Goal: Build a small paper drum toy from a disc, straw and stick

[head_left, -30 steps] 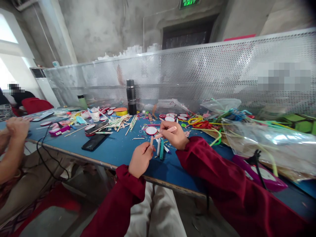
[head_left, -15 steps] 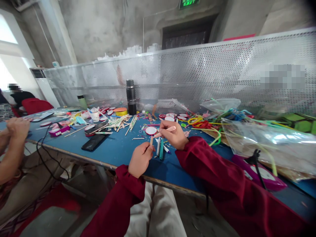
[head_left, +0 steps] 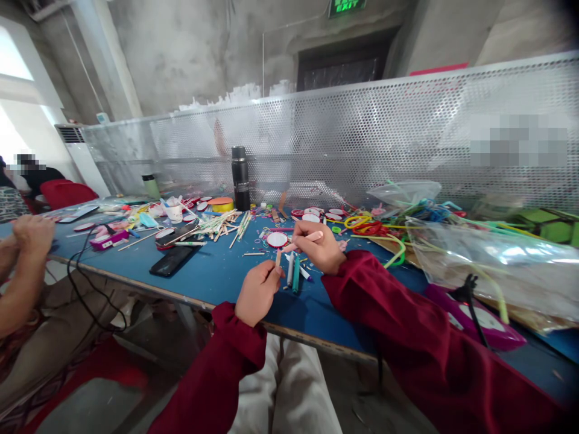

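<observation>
My left hand [head_left: 257, 292] is closed on a small flat wooden stick [head_left: 278, 259], which points upward from the thumb and fingers. Held in my right hand [head_left: 323, 250] is a pale pink pen [head_left: 315, 237], slanting down to the left. Its tip is at the top end of the stick; whether they touch I cannot tell. Just below, on the blue table [head_left: 253, 319], lie a grey marker [head_left: 290, 271], a teal marker [head_left: 296, 276] and a white marker with a purple end [head_left: 306, 275]. A round white disc with a red rim [head_left: 277, 240] lies behind the hands.
Left of my hands are a black phone [head_left: 172, 261] and a pile of thin sticks [head_left: 222, 225]. A black flask [head_left: 241, 181] stands behind. Plastic bags [head_left: 493, 259] and a purple box [head_left: 484, 322] lie to the right. A co-worker's hands [head_left: 34, 234] are at far left.
My hands, the stick and the pen stay almost exactly where they were. Only very slight motion shows.
</observation>
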Demonstrator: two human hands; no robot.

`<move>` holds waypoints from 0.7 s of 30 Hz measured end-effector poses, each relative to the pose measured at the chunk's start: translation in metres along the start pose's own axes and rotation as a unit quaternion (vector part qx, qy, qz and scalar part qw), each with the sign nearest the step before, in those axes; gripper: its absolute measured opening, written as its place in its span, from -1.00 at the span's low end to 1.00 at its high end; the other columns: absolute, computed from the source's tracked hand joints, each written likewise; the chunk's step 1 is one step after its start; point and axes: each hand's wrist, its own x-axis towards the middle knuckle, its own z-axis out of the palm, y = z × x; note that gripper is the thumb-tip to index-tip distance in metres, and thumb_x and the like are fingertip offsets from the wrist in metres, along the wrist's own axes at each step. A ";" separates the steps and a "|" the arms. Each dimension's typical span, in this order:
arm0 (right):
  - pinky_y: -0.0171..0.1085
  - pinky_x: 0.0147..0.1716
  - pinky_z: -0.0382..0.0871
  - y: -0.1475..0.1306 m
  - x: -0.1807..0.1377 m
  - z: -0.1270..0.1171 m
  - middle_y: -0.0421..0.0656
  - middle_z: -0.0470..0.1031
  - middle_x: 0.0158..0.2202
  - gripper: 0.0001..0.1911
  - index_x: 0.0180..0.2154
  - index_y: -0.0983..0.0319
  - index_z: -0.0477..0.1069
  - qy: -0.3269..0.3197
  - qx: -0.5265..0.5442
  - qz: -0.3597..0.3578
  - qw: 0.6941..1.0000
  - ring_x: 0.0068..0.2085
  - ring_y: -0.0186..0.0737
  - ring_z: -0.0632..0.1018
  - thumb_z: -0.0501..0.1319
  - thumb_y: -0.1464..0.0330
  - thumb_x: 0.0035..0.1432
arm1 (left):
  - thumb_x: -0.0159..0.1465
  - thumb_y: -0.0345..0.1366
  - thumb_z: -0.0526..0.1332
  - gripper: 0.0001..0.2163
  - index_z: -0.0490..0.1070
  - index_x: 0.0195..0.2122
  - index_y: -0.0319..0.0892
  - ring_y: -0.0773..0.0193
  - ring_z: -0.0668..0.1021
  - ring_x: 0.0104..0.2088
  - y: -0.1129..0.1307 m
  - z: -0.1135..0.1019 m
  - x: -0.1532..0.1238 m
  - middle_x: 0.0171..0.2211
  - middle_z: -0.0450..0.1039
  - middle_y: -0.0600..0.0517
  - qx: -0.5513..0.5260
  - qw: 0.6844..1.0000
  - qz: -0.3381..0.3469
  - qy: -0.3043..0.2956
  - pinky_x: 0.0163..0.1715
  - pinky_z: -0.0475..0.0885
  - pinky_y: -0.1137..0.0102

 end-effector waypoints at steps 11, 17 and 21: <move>-0.26 -0.49 0.11 0.001 0.000 0.002 -0.26 0.29 -0.61 -0.83 -0.56 0.21 0.28 0.011 0.011 0.003 1.000 -0.49 -0.32 0.27 0.13 0.39 0.06 | 0.35 -0.14 0.03 -0.72 0.38 -0.36 -0.19 0.38 0.28 -0.57 -0.001 0.000 -0.001 -0.60 0.25 0.14 0.016 1.000 0.001 -0.002 -0.53 0.14 0.46; -0.26 -0.47 0.11 0.002 0.000 0.002 -0.27 0.28 -0.60 -0.83 -0.56 0.20 0.28 -0.001 0.013 -0.002 1.000 -0.48 -0.31 0.27 0.13 0.39 0.07 | 0.34 -0.14 0.03 -0.73 0.38 -0.37 -0.19 0.39 0.27 -0.57 0.000 0.000 -0.001 -0.61 0.23 0.14 0.011 1.000 -0.001 -0.003 -0.54 0.13 0.47; -0.26 -0.47 0.12 0.003 -0.001 0.001 -0.27 0.28 -0.60 -0.82 -0.55 0.21 0.28 0.013 0.006 -0.003 1.000 -0.48 -0.31 0.28 0.13 0.40 0.08 | 0.34 -0.15 0.03 -0.73 0.38 -0.37 -0.19 0.39 0.27 -0.57 0.000 0.000 -0.001 -0.61 0.23 0.13 0.009 1.000 0.001 -0.004 -0.54 0.13 0.47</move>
